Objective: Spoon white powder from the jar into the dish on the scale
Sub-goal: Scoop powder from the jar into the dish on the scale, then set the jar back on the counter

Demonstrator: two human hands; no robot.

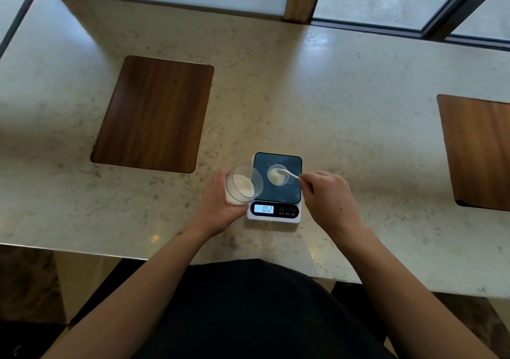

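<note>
The step in hand looks like the delivery of a spoonful: the right hand [329, 195] pinches the handle of a white spoon [287, 173] whose bowl reaches over the dish [277, 176], a small clear one that sits near the middle of the dark platform of the scale [277, 190]. The dish already holds a mound of white powder [273, 176], and the lit display [264, 209] shows digits that read roughly as 052, so some of the job seems done; how much is wanted the task does not say. Whether the spoon bowl is still loaded or already emptied is too small to tell. The left hand [220, 206] wraps around the jar [242, 184], a clear one tilted with its mouth toward the scale and held just beside the scale's left edge, apparently raised off the tabletop [345, 104]; powder lies banked against its lower wall. The next move probably calls for tipping or tapping the spoon so the powder drops inside the dish rim, not onto the platform, then a short swing left into the jar's mouth for another scoop. Keeping the jar tilted and close shortens that trip, though too steep a tilt risks a spill. Pressing the spoon on the dish would falsify the reading.
</note>
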